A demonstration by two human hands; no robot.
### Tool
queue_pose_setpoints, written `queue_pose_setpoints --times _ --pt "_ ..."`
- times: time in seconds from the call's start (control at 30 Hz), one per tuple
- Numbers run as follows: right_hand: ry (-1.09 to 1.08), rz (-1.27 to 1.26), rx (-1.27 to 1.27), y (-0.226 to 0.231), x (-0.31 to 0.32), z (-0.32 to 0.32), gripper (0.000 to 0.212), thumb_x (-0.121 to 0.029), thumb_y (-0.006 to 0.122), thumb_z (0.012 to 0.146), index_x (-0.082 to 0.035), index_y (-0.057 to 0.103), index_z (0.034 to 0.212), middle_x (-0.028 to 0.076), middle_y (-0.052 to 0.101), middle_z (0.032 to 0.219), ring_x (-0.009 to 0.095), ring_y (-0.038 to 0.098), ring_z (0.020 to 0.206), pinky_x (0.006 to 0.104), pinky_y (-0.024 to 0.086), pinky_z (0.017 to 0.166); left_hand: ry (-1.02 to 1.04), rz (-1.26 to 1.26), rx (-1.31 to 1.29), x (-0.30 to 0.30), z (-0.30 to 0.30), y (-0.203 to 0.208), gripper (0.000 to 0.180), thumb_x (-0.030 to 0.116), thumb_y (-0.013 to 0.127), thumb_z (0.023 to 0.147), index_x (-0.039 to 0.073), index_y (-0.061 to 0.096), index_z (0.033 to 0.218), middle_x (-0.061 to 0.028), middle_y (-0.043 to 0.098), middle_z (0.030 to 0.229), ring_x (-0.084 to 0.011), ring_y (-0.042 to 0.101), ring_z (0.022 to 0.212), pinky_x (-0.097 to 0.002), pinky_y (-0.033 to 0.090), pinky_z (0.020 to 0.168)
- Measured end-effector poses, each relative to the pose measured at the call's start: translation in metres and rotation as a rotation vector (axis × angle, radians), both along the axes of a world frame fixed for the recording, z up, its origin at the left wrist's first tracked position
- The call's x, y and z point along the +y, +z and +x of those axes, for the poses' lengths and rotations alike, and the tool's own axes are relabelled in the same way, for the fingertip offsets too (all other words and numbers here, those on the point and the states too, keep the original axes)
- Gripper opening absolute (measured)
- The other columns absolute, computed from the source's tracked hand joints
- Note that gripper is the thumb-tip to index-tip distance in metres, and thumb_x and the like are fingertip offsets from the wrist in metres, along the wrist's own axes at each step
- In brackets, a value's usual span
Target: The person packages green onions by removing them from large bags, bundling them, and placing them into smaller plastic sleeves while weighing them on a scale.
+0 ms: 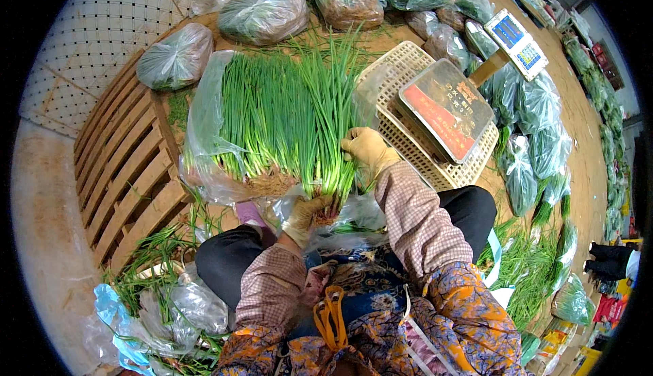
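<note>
My left hand point(305, 221), in a pale work glove, is closed around the root end of a bunch of green onions point(328, 131). The bunch stands with its leaves pointing away from me and its reddish roots near my lap. On its right side my gloved right hand point(367, 150) is closed on the stalks, with some fingers hidden. Left of the bunch lies a wide pile of green onions point(262, 104), roots toward me. A clear plastic bag point(206, 114) wraps the pile's left side.
A digital scale point(445, 107) rests on cream plastic crates point(394, 60) to the right. Wooden pallet slats point(129, 172) lie at left. Bagged bundles point(265, 17) line the far side, with more bags point(544, 117) at right. Loose green onions point(524, 267) lie beside my right knee.
</note>
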State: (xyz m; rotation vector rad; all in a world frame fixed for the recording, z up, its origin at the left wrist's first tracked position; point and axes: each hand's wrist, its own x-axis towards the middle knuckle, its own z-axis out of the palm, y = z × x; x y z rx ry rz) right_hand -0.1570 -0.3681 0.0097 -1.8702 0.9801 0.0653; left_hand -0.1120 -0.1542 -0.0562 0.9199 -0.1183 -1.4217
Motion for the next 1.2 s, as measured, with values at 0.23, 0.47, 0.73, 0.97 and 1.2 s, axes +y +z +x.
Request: queue_pose_setpoints --times 0.23,0.47,0.73,0.97,1.2 --pt "0.071 0.087 -0.54 -0.025 0.027 -0.016 0.011 -0.012 0.055 0.082 -0.001 0.056 0.085 0.004 0.057 0.075 0.009 0.052 0.065 0.0229 0.043 0.059 -0.008 -0.093 0.082 0.009 0.006 -0.008 0.023 0.02 0.058 0.08 -0.001 0.058 0.088 -0.0097 0.06 0.074 -0.0174 0.058 0.064 -0.0295 0.049 0.057" --pt "0.002 0.415 -0.5 0.002 0.057 -0.024 0.022 -0.013 0.053 0.083 -0.004 0.053 0.103 0.007 0.056 0.091 0.014 0.054 0.082 0.0296 0.046 0.068 0.081 0.325 -0.085 -0.002 0.001 -0.035 0.025 0.024 0.051 0.084 0.0 0.057 0.078 -0.0088 0.057 0.073 -0.0175 0.057 0.069 -0.0305 0.048 0.062" --pt "0.465 -0.456 -0.523 -0.016 0.056 -0.023 0.024 -0.014 0.06 0.068 -0.01 0.058 0.092 0.011 0.053 0.086 0.029 0.052 0.088 0.0359 0.043 0.078 0.21 0.014 -0.279 0.013 -0.002 0.001 0.037 0.023 0.059 0.08 0.003 0.048 0.109 -0.0076 0.056 0.096 -0.0172 0.057 0.083 -0.0285 0.049 0.068" --pt "0.413 -0.677 -0.137 -0.008 0.059 -0.016 0.017 -0.013 0.057 0.07 -0.009 0.058 0.087 0.012 0.056 0.085 0.029 0.056 0.083 0.0392 0.047 0.065 0.118 -0.09 -0.281 0.027 0.006 -0.014 0.064 0.04 0.061 0.078 0.006 0.036 0.126 -0.0075 0.048 0.112 -0.0216 0.051 0.097 -0.0314 0.045 0.083" --pt "-0.563 -0.106 -0.474 -0.038 0.04 -0.003 0.016 -0.007 0.058 0.072 -0.002 0.053 0.086 0.02 0.058 0.085 0.034 0.056 0.083 0.0398 0.045 0.073 0.242 -0.22 -0.628 0.025 -0.015 -0.004 0.036 0.028 0.054 0.085 0.004 0.05 0.112 -0.0093 0.054 0.106 -0.0174 0.053 0.092 -0.0296 0.046 0.077"
